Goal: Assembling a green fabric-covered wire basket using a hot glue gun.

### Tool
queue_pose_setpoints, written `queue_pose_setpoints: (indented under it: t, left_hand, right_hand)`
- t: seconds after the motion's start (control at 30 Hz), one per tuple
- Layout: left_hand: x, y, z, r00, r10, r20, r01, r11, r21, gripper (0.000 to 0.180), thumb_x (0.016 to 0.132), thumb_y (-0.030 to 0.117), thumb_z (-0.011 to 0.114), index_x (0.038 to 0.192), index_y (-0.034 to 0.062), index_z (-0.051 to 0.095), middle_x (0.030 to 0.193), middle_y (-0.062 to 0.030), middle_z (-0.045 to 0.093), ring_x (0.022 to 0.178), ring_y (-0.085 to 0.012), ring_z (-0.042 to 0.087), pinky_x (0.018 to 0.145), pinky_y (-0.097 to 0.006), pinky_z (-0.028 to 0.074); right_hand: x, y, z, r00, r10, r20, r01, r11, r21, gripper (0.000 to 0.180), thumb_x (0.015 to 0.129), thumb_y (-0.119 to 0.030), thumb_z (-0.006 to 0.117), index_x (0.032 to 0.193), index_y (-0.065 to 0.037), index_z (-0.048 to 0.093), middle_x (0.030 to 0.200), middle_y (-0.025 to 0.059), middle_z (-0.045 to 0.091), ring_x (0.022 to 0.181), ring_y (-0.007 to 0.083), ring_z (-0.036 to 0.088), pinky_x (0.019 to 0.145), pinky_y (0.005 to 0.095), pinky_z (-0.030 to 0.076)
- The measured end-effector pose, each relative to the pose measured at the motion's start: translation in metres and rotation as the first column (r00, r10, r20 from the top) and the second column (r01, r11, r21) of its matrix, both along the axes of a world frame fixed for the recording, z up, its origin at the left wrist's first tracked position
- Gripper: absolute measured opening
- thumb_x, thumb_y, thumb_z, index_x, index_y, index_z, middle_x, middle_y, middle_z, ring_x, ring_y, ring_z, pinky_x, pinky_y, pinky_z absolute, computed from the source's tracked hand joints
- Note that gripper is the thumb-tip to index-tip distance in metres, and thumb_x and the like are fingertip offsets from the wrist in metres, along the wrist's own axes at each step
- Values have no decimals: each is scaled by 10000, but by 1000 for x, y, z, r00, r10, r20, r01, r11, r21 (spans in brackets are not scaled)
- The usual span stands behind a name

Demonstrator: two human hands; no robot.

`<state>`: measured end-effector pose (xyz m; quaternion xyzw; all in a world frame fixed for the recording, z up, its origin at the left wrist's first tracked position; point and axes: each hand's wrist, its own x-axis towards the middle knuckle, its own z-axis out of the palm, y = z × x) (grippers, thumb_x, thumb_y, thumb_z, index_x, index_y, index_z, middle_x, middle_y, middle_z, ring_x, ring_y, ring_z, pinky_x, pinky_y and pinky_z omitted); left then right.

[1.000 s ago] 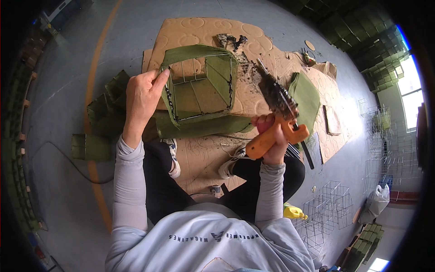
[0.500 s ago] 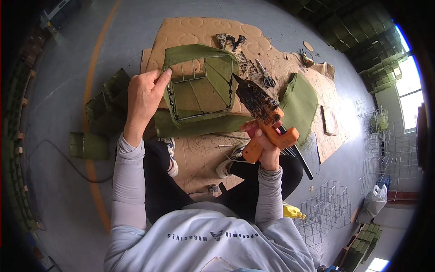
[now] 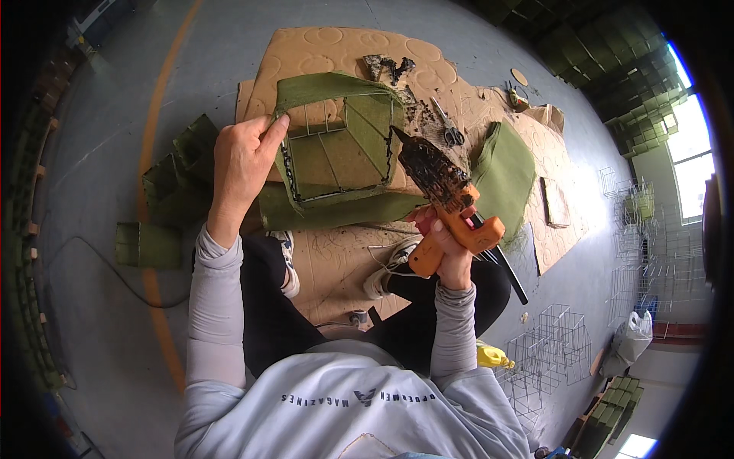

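Between thumb and fingers, my left hand (image 3: 248, 149) pinches the upper left edge of a green fabric-covered wire basket (image 3: 325, 195). Its open side faces me, showing the thin metal frame, and dark glue lines the rim on both sides and the bottom. My right hand (image 3: 451, 249) is wrapped around the handle of an orange glue gun (image 3: 459, 222), whose front is crusted with black glue. The gun's nozzle tip is at or just beside the basket's right rim; I cannot tell whether it touches. A dark glue stick (image 3: 512, 277) juts from the gun's rear.
Flattened cardboard (image 3: 336, 50) covers the floor ahead, with scissors (image 3: 451, 131) and black glue scraps (image 3: 394, 67) on it. Green fabric (image 3: 505, 172) lies at the right. Finished-looking green baskets (image 3: 149, 245) stand left beside a cable (image 3: 84, 256); bare wire frames (image 3: 547, 344) sit at the right.
The glue gun's tip has shifted very slightly left and down along the basket's right rim. Both hands keep their holds, and the basket has hardly moved.
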<state>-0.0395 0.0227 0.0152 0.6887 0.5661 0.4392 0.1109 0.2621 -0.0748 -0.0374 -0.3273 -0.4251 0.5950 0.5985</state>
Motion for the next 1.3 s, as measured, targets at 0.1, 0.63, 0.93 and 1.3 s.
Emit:
queue_pose_setpoints:
  t: [0.1, 0.63, 0.93, 1.3]
  left_hand:
    - [1, 0, 0, 1000, -5, 21, 5, 1000, -2, 471, 934, 289, 620, 631, -39, 471, 550, -209, 401, 468, -334, 368, 476, -408, 321]
    - [7, 4, 8, 999, 16, 42, -16, 1000, 12, 420, 926, 273, 628, 663, -38, 523, 569, -218, 433, 490, -365, 435, 486, -404, 347]
    - [-6, -14, 27, 983, 74, 168, -45, 984, -171, 448, 914, 281, 665, 608, -17, 533, 507, -91, 433, 510, -97, 307, 447, -379, 282]
    - [25, 4, -8, 994, 64, 87, -73, 992, 107, 380, 883, 230, 615, 592, -1, 534, 508, -210, 487, 497, -367, 540, 524, -438, 449]
  right_hand:
    - [3, -1, 0, 999, -8, 47, 11, 999, -49, 206, 922, -129, 618, 1078, 1, 579, 1032, 97, 601, 1030, 248, 591, 949, 374, 452]
    - [32, 100, -35, 919, -380, -103, 364, 920, -146, 354, 987, -348, 565, 1193, -61, 539, 1113, 134, 669, 1012, 251, 661, 892, 409, 517]
    - [11, 261, -114, 994, -78, -71, 64, 980, -187, 397, 909, -407, 678, 1155, -109, 584, 947, 31, 658, 855, 177, 631, 803, 331, 513]
    - [-462, 172, -127, 545, 826, -145, -838, 544, -46, 374, 900, -420, 676, 1085, -99, 623, 842, 24, 633, 739, 166, 602, 693, 308, 506]
